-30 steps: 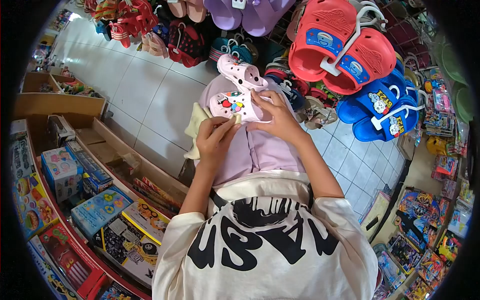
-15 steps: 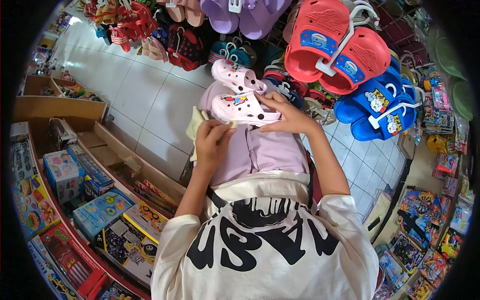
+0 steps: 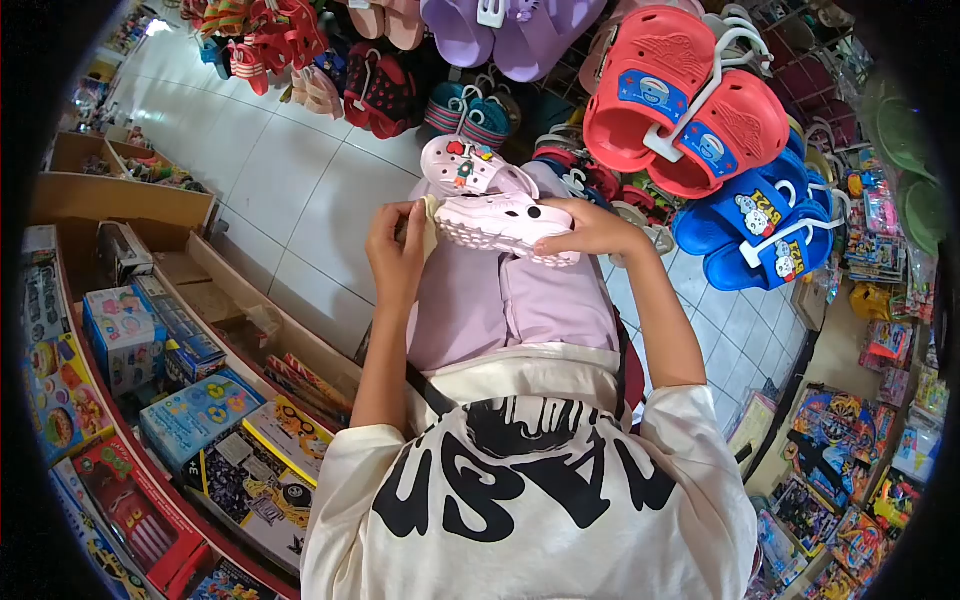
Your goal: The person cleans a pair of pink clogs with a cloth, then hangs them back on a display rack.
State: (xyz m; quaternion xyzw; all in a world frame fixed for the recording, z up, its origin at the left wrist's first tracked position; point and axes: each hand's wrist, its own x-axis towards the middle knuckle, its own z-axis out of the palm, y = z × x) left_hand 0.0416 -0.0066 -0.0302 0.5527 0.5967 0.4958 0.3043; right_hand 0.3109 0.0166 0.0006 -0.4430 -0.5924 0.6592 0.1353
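Note:
A pair of pale pink clogs [image 3: 500, 232] with colourful charms is over my lap, joined by a white hanger. My right hand [image 3: 592, 232] is closed round the heel end of the nearer clog, which is tilted so its side and ridged sole face me. The other clog [image 3: 470, 165] lies just beyond it, charms upward. At the toe end, my left hand [image 3: 398, 250] pinches a pale yellow cloth [image 3: 431, 232], mostly hidden behind the fingers and against the nearer clog.
Red clogs [image 3: 650, 88] and blue slippers [image 3: 765, 215] hang close on the right. Purple slippers [image 3: 510, 35] hang ahead. Boxed toys [image 3: 205, 415] fill a shelf at left, and packaged toys [image 3: 845, 440] line the right side. White floor tiles [image 3: 290, 185] show ahead.
The nearer clog has been tipped so its side and sole show. My left hand has moved up and slightly left with the cloth, to the clog's toe.

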